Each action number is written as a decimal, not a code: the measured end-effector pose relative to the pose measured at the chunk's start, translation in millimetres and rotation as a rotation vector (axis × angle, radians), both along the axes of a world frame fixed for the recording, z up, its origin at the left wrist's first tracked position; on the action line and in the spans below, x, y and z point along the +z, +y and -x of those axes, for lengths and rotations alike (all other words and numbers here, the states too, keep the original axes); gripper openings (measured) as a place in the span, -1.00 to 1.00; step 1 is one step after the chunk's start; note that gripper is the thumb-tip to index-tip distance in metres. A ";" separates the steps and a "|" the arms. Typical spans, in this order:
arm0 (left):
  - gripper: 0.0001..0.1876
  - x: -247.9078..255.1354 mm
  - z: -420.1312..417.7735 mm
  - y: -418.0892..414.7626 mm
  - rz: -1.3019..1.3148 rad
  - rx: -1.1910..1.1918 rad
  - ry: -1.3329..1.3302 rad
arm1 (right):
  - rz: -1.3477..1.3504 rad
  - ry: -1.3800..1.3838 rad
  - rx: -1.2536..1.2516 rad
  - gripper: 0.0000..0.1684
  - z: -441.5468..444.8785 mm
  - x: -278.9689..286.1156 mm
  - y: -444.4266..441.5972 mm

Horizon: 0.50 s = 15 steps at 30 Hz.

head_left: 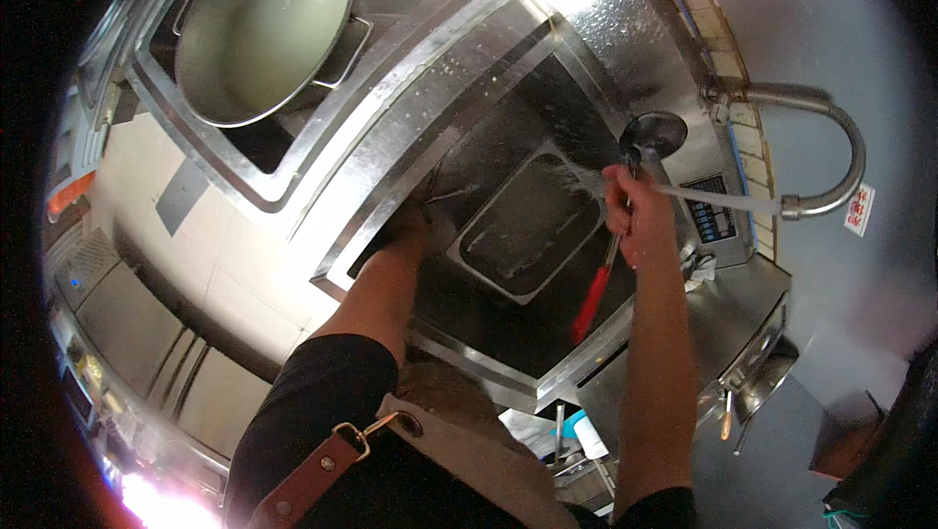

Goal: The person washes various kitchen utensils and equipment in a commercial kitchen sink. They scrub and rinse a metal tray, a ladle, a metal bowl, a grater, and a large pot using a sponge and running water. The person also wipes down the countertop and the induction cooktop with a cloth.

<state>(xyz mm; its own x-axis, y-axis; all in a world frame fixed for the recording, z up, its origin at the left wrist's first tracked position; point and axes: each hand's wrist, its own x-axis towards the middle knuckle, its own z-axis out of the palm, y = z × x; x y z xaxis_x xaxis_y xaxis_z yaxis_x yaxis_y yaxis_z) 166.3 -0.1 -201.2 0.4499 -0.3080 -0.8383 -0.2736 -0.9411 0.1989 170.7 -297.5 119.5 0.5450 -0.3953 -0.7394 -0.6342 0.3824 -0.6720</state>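
Observation:
My right hand grips the metal shaft of a ladle over the right side of a stainless steel sink. Its dark bowl points away from me, and its red handle hangs below my fist. From the curved faucet, a water stream meets my right hand and sprays onward across the sink. A rectangular metal pan sits in the basin, apparently with water in it. My left hand is down in the shadowed left side of the sink; its fingers are hard to make out.
A large two-handled pot with cloudy liquid stands in the neighbouring basin at upper left. Beside the faucet is a control panel, with a crumpled wrapper near it. A metal pan hangs off the counter's right end.

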 end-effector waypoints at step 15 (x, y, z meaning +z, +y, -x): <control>-0.58 111.7 -26.2 -19.7 0.132 0.230 0.046 | 0.130 0.001 0.092 -0.73 1.8 -39.0 3.5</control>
